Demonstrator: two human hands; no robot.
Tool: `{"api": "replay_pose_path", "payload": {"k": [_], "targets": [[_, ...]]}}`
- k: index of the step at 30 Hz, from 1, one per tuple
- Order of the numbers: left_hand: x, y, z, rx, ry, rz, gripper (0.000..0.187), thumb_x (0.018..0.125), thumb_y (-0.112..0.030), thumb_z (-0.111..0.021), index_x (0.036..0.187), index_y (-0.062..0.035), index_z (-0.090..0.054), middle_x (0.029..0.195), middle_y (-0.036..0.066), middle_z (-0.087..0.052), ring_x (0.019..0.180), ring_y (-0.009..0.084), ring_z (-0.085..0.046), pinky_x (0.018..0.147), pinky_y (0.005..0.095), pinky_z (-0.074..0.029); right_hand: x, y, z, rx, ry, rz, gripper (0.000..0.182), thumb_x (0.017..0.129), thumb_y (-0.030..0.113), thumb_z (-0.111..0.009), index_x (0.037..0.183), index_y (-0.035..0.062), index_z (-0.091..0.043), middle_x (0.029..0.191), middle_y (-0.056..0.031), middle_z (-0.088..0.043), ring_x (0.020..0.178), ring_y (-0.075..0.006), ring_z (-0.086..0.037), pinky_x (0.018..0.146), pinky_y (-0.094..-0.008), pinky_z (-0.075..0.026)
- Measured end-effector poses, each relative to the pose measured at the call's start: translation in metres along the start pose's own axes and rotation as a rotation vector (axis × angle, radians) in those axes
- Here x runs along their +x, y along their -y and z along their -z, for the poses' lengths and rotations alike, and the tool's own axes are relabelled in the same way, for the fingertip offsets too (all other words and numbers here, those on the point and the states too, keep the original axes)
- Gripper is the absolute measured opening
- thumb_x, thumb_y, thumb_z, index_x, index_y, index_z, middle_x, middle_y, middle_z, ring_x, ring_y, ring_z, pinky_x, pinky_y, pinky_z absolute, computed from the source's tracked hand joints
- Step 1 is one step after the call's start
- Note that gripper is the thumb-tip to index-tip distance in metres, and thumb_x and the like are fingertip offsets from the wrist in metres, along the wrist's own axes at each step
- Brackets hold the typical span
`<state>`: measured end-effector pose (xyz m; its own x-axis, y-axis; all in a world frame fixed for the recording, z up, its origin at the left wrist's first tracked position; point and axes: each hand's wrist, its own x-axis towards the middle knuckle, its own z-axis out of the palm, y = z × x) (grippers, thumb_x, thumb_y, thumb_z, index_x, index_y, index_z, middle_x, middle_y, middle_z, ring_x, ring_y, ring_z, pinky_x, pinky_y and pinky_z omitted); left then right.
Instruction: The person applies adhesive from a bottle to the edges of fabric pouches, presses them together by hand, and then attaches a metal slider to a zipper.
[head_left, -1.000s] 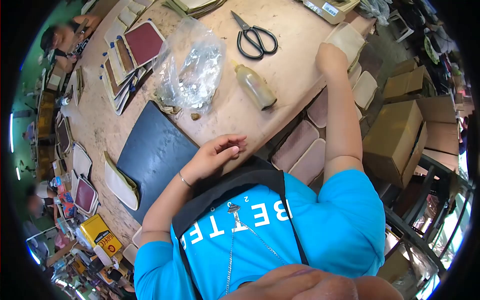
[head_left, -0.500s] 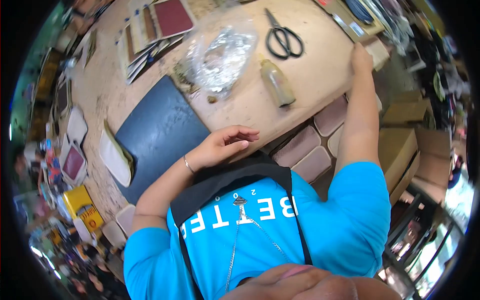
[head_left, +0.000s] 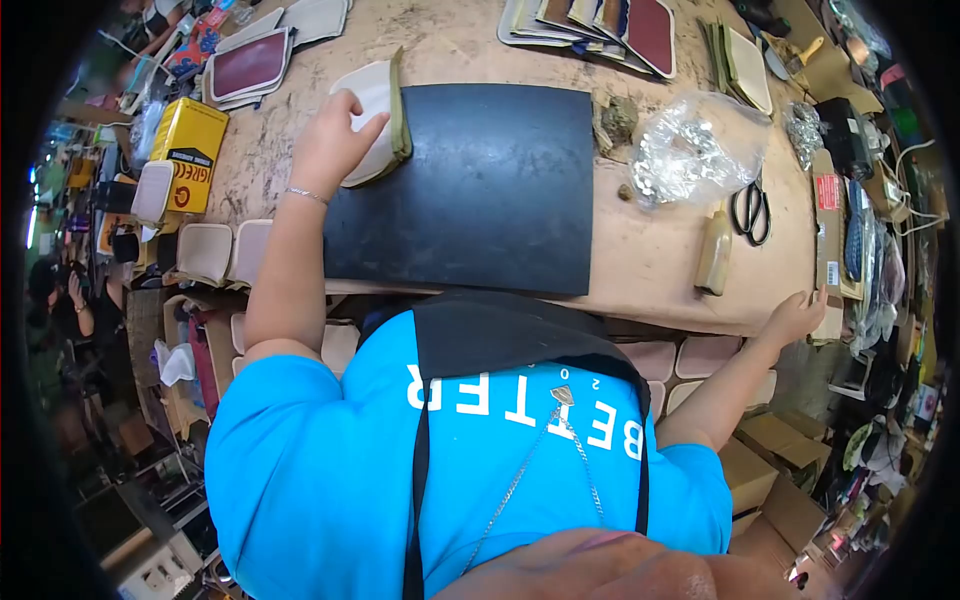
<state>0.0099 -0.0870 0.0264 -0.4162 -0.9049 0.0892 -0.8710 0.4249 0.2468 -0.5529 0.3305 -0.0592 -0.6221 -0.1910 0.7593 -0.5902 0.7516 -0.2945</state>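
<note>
My left hand (head_left: 336,140) is over the near left part of a small stack of cream pieces with olive edges (head_left: 385,125). Its thumb and forefinger are apart on or just above the top piece; I cannot make out contact. The stack overlaps the left edge of a large black mat (head_left: 465,190). At the table's right edge, my right hand (head_left: 797,318) has its fingers apart, beside a long cardboard box (head_left: 828,240). Nothing shows in its grasp.
Right of the mat lie a clear plastic bag of silvery bits (head_left: 690,155), a cloudy bottle (head_left: 714,255) and black-handled scissors (head_left: 752,215). Stacked maroon and cream pieces (head_left: 600,30) lie at the back. A yellow can (head_left: 188,150) stands left.
The view has swung left. My left hand has gone from in front of my waist out to the cream stack. My right hand stays near the box at the table's right edge.
</note>
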Motion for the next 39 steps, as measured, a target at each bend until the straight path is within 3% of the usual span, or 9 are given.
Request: {"api": "replay_pose_path", "payload": {"k": [5,10,14,16,19,29,33,36,39], "targets": [[-0.016,0.015,-0.017,-0.055,0.001,-0.687,0.024,0.080,-0.006,-0.062,0.104,-0.0087,-0.063,0.128,0.008,-0.054,0.104,0.0321,-0.057,0.091,0.0397,-0.049,-0.022,0.116,0.029,0.160,0.057,0.125,0.033,0.086,0.010,-0.061,0.118,0.0017,-0.062,0.123,-0.0158,-0.058,0.120,-0.0309,-0.050,0.105,-0.0419,-0.036],[-0.002,0.008,-0.002,0.032,0.193,-0.664,0.019,0.077,-0.007,-0.065,0.096,-0.0107,-0.063,0.101,0.004,-0.063,0.101,0.0284,-0.057,0.089,0.0406,-0.047,-0.042,0.212,0.042,0.649,0.342,0.111,0.028,0.091,0.016,-0.063,0.116,0.0038,-0.062,0.114,-0.0145,-0.062,0.109,-0.0264,-0.056,0.097,-0.0360,-0.042],[-0.032,-0.044,0.003,-0.197,0.009,-0.930,0.019,0.072,-0.017,-0.074,0.087,-0.0113,-0.064,0.090,0.004,-0.063,0.091,0.0255,-0.058,0.083,0.0363,-0.044,-0.083,0.324,0.092,1.048,1.163,0.063,0.036,0.088,0.018,-0.068,0.120,0.0034,-0.060,0.108,-0.0105,-0.066,0.103,-0.0222,-0.062,0.090,-0.0350,-0.048],[-0.052,-0.071,0.009,-0.345,0.009,-0.965,0.019,0.073,-0.018,-0.074,0.087,-0.0108,-0.064,0.087,0.006,-0.063,0.086,0.0261,-0.059,0.081,0.0364,-0.044,-0.113,0.362,0.105,1.080,1.180,0.413,0.046,0.086,0.025,-0.070,0.124,0.0034,-0.057,0.109,-0.0149,-0.065,0.098,-0.0267,-0.065,0.086,-0.0360,-0.050],[-0.064,-0.082,0.013,-0.526,0.110,-0.838,0.019,0.076,-0.021,-0.073,0.087,-0.0086,-0.062,0.080,0.010,-0.062,0.077,0.0280,-0.060,0.075,0.0379,-0.045,-0.127,0.383,0.114,0.924,1.309,0.338,0.037,0.089,0.030,-0.066,0.111,0.0019,-0.057,0.088,-0.0221,-0.064,0.079,-0.0388,-0.063,0.070,-0.0417,-0.050],[-0.093,-0.049,0.030,-0.349,0.350,-0.630,0.026,0.086,-0.031,-0.065,0.089,-0.0061,-0.058,0.072,0.017,-0.060,0.071,0.0361,-0.060,0.061,0.0416,-0.046,-0.089,0.379,0.154,0.961,1.406,0.299,0.026,0.094,0.026,-0.061,0.099,0.0006,-0.061,0.083,-0.0182,-0.064,0.074,-0.0288,-0.062,0.068,-0.0351,-0.047],[-0.094,-0.044,0.040,-0.429,0.368,-0.641,0.015,0.087,-0.019,-0.064,0.092,-0.0062,-0.057,0.074,0.015,-0.061,0.071,0.0303,-0.061,0.064,0.0367,-0.047,-0.080,0.341,0.120,1.064,1.350,0.087,0.027,0.094,0.022,-0.060,0.110,0.0007,-0.064,0.085,-0.0014,-0.063,0.083,-0.0112,-0.059,0.074,-0.0245,-0.046],[-0.090,-0.034,0.039,-0.908,0.400,-0.485,0.009,0.090,-0.011,-0.060,0.096,-0.0058,-0.056,0.087,0.009,-0.065,0.080,0.0191,-0.064,0.068,0.0343,-0.048,-0.061,0.272,0.074,0.300,0.692,0.214,0.044,0.089,0.035,-0.065,0.119,0.0040,-0.061,0.112,-0.0154,-0.065,0.104,-0.0310,-0.061,0.089,-0.0376,-0.048],[-0.079,-0.022,0.032,-1.421,0.386,-0.376,0.022,0.093,-0.007,-0.060,0.115,-0.0045,-0.056,0.107,0.002,-0.063,0.096,0.0082,-0.058,0.080,0.0273,-0.047,-0.062,0.228,0.078,-0.221,0.730,0.089,0.059,0.084,0.038,-0.069,0.132,0.0072,-0.051,0.121,-0.0175,-0.061,0.108,-0.0355,-0.059,0.094,-0.0417,-0.046]]}}
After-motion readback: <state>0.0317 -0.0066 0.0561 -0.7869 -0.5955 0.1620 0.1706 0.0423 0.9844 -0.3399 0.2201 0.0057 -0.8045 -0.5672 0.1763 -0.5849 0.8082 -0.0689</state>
